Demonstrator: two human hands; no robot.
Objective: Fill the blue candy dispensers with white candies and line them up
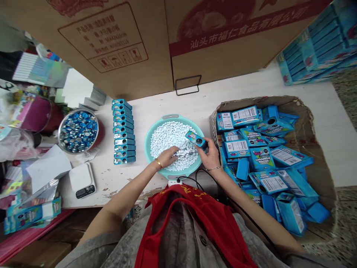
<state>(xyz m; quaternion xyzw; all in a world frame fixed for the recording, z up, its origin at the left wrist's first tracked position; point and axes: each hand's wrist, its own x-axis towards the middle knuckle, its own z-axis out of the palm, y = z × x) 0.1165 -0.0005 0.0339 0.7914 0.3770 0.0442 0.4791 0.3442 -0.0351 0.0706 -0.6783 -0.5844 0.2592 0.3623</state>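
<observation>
White table top (251, 85) fills the middle, with big brown boxes (117, 41) behind it. On it sits a round teal bowl (147, 143) full of small white candies (169, 139). The left hand (168, 156) lies on the candies, fingers curled down into them, so the fingertips are hard to see. The right hand (208, 155) pinches a small blue box (195, 139) over the bowl's right side. Beside it, a cardboard tray (315, 123) holds many blue packs (262, 158). A row of blue boxes (123, 131) stands left of the bowl.
</observation>
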